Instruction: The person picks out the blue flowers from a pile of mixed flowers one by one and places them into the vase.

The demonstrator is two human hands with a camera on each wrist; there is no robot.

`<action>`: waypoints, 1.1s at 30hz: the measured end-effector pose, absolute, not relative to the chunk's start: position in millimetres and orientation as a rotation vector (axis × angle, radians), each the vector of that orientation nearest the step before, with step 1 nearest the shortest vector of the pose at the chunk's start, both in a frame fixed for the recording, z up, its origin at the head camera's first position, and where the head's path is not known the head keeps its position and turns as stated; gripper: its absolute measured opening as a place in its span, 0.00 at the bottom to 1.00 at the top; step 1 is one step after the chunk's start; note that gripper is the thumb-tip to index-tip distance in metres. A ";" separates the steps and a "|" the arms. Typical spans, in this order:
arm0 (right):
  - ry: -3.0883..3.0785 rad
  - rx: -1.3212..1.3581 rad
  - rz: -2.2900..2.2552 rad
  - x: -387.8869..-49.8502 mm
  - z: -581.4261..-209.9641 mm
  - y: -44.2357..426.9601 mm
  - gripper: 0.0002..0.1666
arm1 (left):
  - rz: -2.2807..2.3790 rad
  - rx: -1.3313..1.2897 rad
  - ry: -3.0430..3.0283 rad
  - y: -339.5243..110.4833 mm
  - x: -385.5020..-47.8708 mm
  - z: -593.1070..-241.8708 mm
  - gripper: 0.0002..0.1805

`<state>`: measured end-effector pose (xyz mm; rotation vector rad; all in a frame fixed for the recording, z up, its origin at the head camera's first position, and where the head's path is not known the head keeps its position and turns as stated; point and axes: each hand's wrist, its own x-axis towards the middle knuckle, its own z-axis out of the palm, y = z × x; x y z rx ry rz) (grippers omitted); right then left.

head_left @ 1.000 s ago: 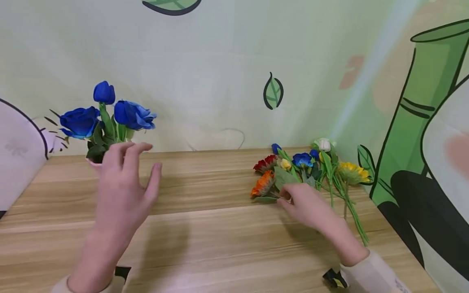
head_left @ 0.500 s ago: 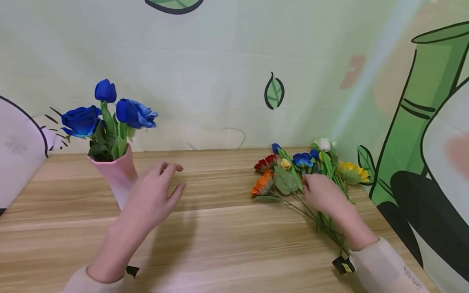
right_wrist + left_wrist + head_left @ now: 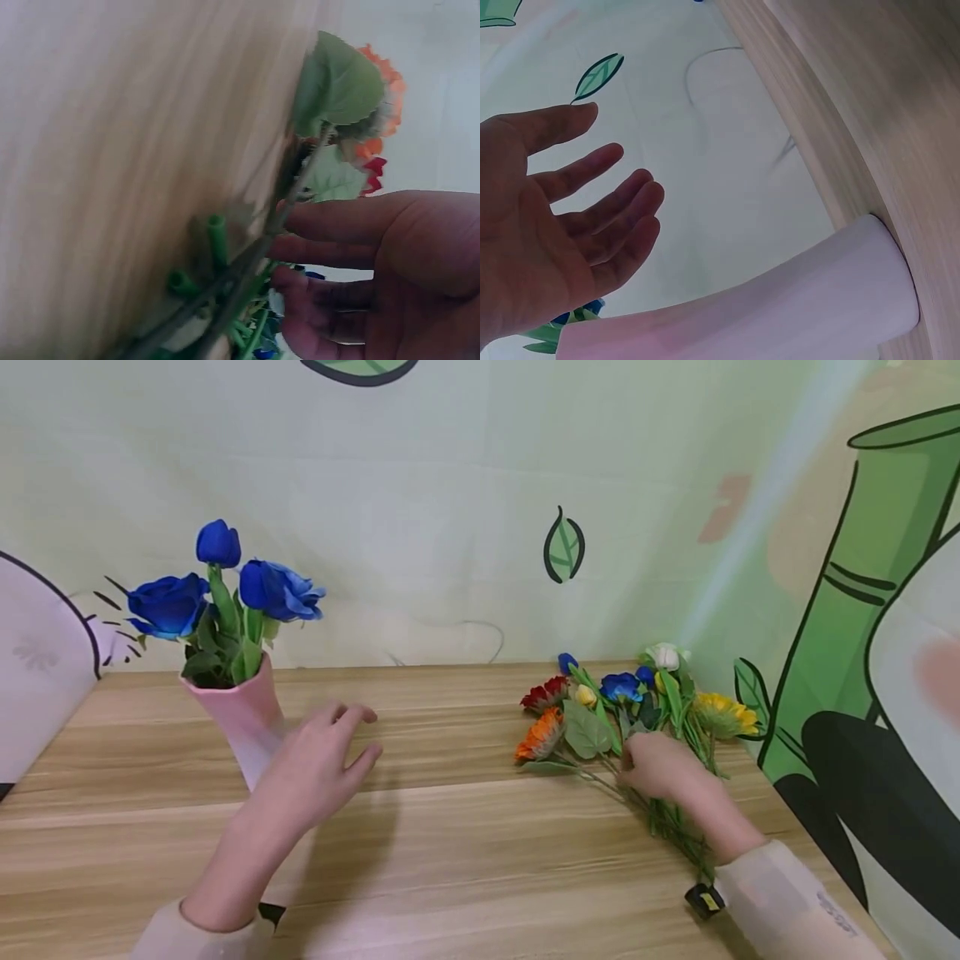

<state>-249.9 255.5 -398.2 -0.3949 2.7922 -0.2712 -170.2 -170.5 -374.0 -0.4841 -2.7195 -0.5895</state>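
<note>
Pale wood tabletop (image 3: 465, 877) bears the ruffled orange flower (image 3: 541, 735) at right, head toward far left, thin stem (image 3: 304, 176) slanting near-right. Right hand (image 3: 667, 767) fingertips meet the stem, grip unclear; left hand (image 3: 318, 770) spreads loosely near the vase (image 3: 240, 710).

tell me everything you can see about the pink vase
The vase looks smooth, pink at the rim and fading to pale lilac at the base. It stands upright on the wooden table, holding blue flowers with green leaves. The left hand is beside it, not gripping it.
</note>
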 end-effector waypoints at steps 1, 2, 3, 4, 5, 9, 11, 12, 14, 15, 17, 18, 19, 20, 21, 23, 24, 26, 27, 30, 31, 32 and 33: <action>2.798 -0.412 -0.268 -250.4 -400.0 255.6 0.08 | -0.592 -0.485 -2.723 -170.9 -170.3 -374.1 0.17; 2.804 -0.426 -0.263 -250.9 -401.6 255.6 0.07 | -0.593 -0.485 -2.726 -171.2 -170.5 -374.2 0.18; 2.808 -0.435 -0.269 -251.2 -402.8 255.6 0.07 | -0.594 -0.485 -2.728 -171.6 -170.6 -374.2 0.18; 2.816 -0.451 -0.270 -251.1 -403.3 255.9 0.09 | -0.594 -0.485 -2.732 -171.8 -170.5 -374.3 0.18; 2.824 -0.464 -0.278 -251.1 -403.4 256.1 0.10 | -0.595 -0.485 -2.736 -171.9 -170.5 -374.3 0.18; 2.868 -0.488 -0.330 -250.4 -399.2 257.1 0.15 | -0.604 -0.480 -2.750 -172.4 -170.6 -373.4 0.18; 2.894 -0.485 -0.344 -250.0 -395.2 256.5 0.13 | -0.609 -0.479 -2.756 -172.7 -170.8 -372.7 0.18; 2.903 -0.481 -0.352 -249.9 -393.3 255.9 0.12 | -0.611 -0.479 -2.759 -172.8 -170.9 -372.4 0.18; 2.914 -0.470 -0.359 -249.9 -390.0 254.4 0.08 | -0.617 -0.479 -2.767 -173.0 -171.2 -371.8 0.19; 2.918 -0.461 -0.358 -250.3 -389.2 253.4 0.08 | -0.619 -0.480 -2.771 -173.3 -171.3 -371.8 0.19; 2.929 -0.457 -0.352 -250.5 -388.2 251.6 0.07 | -0.619 -0.481 -2.779 -173.7 -171.4 -371.9 0.19; 2.934 -0.461 -0.354 -250.4 -388.3 250.3 0.08 | -0.621 -0.482 -2.782 -173.9 -171.5 -372.1 0.19; 2.937 -0.466 -0.356 -250.6 -388.6 249.0 0.08 | -0.619 -0.483 -2.784 -174.1 -171.5 -371.8 0.19; 2.941 -0.477 -0.357 -250.6 -389.2 247.6 0.08 | -0.618 -0.486 -2.785 -174.2 -171.7 -371.4 0.19; 2.943 -0.486 -0.355 -250.7 -390.1 246.4 0.08 | -0.615 -0.487 -2.785 -174.3 -171.6 -371.4 0.19; 2.936 -0.506 -0.356 -250.9 -392.3 243.9 0.08 | -0.613 -0.490 -2.785 -174.4 -172.0 -370.5 0.19; 2.930 -0.521 -0.354 -251.3 -393.9 242.8 0.07 | -0.611 -0.492 -2.785 -174.4 -172.2 -370.2 0.19; 2.915 -0.537 -0.340 -252.3 -397.3 242.0 0.06 | -0.610 -0.491 -2.789 -174.6 -172.3 -369.6 0.19; 2.908 -0.539 -0.334 -252.9 -398.9 242.1 0.06 | -0.610 -0.490 -2.792 -174.7 -172.4 -369.5 0.19; 2.897 -0.568 -0.340 -255.5 -403.4 244.2 0.05 | -0.612 -0.489 -2.803 -175.0 -172.6 -369.7 0.19; 2.895 -0.568 -0.342 -256.6 -404.9 245.7 0.05 | -0.613 -0.487 -2.808 -175.2 -172.7 -369.8 0.19; 2.897 -0.560 -0.353 -257.9 -406.1 247.6 0.06 | -0.611 -0.490 -2.811 -175.3 -172.9 -369.9 0.19; 2.898 -0.547 -0.369 -259.1 -406.9 249.7 0.06 | -0.608 -0.492 -2.816 -175.4 -172.9 -370.0 0.19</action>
